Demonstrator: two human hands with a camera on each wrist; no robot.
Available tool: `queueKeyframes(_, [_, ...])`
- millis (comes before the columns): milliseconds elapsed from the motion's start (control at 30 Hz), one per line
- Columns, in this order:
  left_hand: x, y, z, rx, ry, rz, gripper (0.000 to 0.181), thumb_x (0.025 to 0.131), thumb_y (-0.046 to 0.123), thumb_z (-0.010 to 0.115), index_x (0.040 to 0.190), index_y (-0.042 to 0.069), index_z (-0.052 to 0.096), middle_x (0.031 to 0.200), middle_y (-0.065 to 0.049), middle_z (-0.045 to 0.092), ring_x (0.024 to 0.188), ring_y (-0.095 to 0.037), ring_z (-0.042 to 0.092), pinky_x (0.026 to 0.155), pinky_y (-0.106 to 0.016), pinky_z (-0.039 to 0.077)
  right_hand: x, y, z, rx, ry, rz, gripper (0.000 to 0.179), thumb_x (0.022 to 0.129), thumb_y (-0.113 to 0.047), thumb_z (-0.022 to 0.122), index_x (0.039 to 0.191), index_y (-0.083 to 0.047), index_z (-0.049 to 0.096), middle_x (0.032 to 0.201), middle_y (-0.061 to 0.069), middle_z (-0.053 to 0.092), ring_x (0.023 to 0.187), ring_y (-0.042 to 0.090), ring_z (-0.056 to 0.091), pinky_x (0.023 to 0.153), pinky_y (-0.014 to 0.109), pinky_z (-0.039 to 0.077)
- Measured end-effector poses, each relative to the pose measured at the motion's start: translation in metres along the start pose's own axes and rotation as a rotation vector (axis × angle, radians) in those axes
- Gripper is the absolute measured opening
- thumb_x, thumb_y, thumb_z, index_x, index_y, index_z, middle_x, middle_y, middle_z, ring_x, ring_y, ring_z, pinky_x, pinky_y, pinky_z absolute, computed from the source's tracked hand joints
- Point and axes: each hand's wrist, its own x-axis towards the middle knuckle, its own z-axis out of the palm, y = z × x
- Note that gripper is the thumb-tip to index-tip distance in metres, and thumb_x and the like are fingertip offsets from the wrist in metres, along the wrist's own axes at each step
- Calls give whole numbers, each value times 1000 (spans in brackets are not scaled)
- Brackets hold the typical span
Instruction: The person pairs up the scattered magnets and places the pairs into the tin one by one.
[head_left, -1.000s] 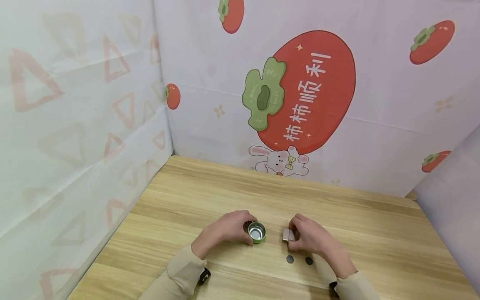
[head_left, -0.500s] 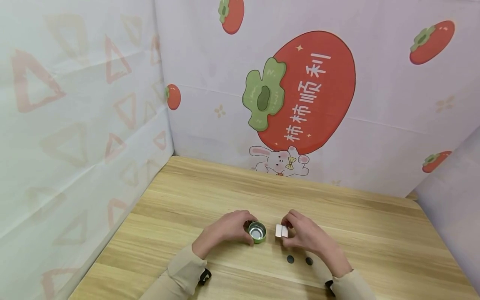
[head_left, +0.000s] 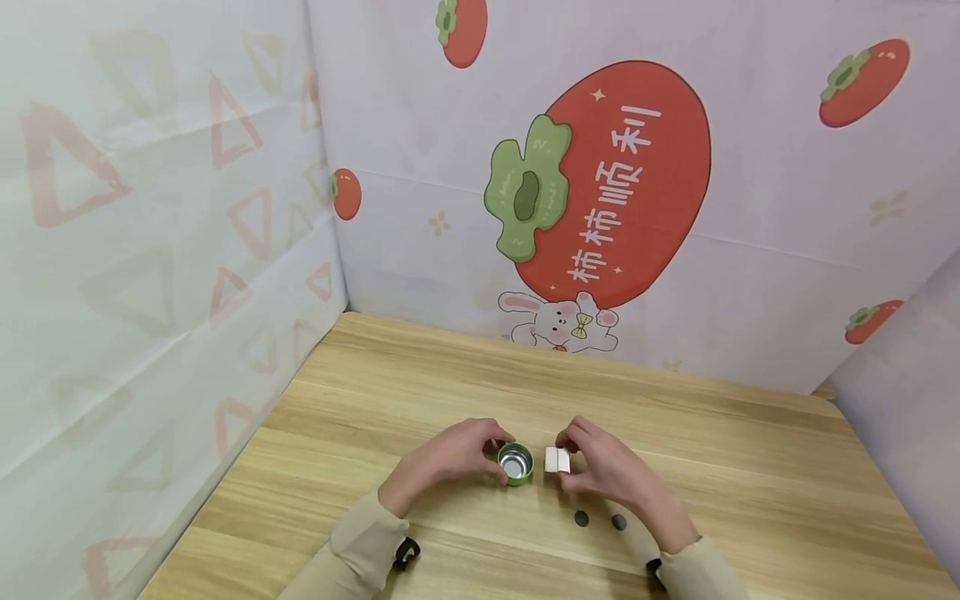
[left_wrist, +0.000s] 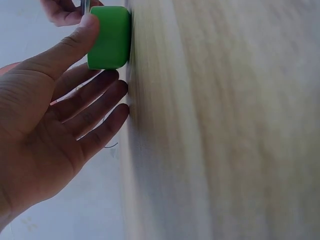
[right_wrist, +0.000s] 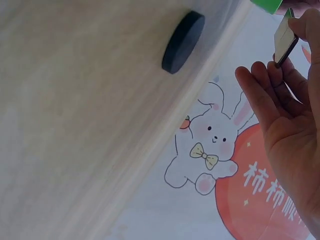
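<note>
The left hand (head_left: 459,455) held the small green tin (head_left: 516,464) upright on the counter (head_left: 375,375), thumb on the near side and fingers curved round the far side, its open mouth facing up. The right hand (head_left: 615,473) pinched a small pale block (head_left: 557,459) between thumb and fingertips, just beside the tin and not touching it; it seemed to be lifted a little off the wood. Good work here called for a light, even press on the tin, enough to stop it sliding but with the fingers kept below the rim so that the mouth stayed free. The block was best held by its opposite edges, as it was, with the seam across its top in view and the grip firm, since so small a piece could probably twist or slip. Two dark discs (head_left: 581,518) lay near the right hand, on the side towards the person, so the wrist and sleeve (head_left: 701,571) needed to pass above them without brushing either one.
</note>
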Motion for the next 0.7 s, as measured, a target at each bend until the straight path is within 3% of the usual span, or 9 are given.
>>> queueKeyframes(433, [1,-1,1,-30,27,11,51,71,29,89,117,15,75,94,8,67,83,-3,59,77,-19,49,8,-8,7,61,17,-112,33,75,-21,81,103,-12,66,99,-5,57,91,9,62,80,25,55])
queueKeyframes(700, [1,-2,0,-11,55,30,53,70,30,89,118,12,74,91,7,68,79,-2,59,74,-18,48,9,-15,7,98,-48,-54,34,79,-21,80,109,-9,68,102,-3,58,94,12,64,83,28,56])
